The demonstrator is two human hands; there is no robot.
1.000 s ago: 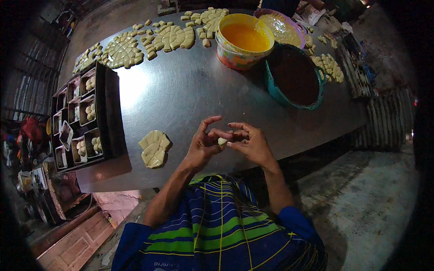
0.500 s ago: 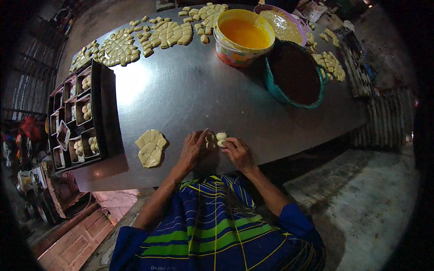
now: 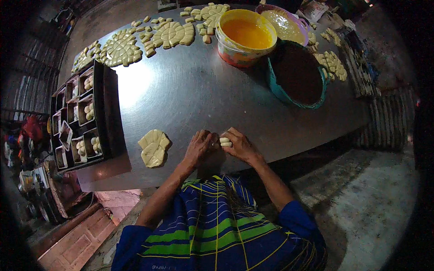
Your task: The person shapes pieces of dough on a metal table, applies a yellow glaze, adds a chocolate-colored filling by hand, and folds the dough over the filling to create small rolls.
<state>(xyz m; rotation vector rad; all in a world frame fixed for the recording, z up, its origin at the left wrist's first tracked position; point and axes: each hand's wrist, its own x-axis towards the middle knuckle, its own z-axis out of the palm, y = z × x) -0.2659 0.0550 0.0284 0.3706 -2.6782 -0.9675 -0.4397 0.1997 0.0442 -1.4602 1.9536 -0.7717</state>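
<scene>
Pinching a small pale dough piece [image 3: 225, 142] between them, the left hand [image 3: 200, 148] and right hand [image 3: 240, 145] meet at the metal table's [image 3: 190, 90] near edge, fingers curled narrow around it. Even, light pressure should suit soft dough. Left lies a cut dough slab [image 3: 153, 147], then the black mould tray [image 3: 81, 117]; beyond stand the orange-filled tub [image 3: 246, 36] and dark-filled teal bowl [image 3: 296, 74].

Surface [image 3: 203, 95]: sheet metal, smooth, brushed sheen with a bright glare patch. Dough pieces [image 3: 154, 147]: pale, matt, soft-looking, scored. Small dough lump [image 3: 225, 142]: matt, smooth. Yellow tub [image 3: 244, 38]: glossy plastic, holding shiny orange liquid. Teal bowl [image 3: 296, 74]: plastic, dark matt contents. Tray [image 3: 86, 117]: dark metal, dull. Garment [image 3: 217, 226]: woven striped cloth. Floor [image 3: 361, 207]: rough concrete.
</scene>
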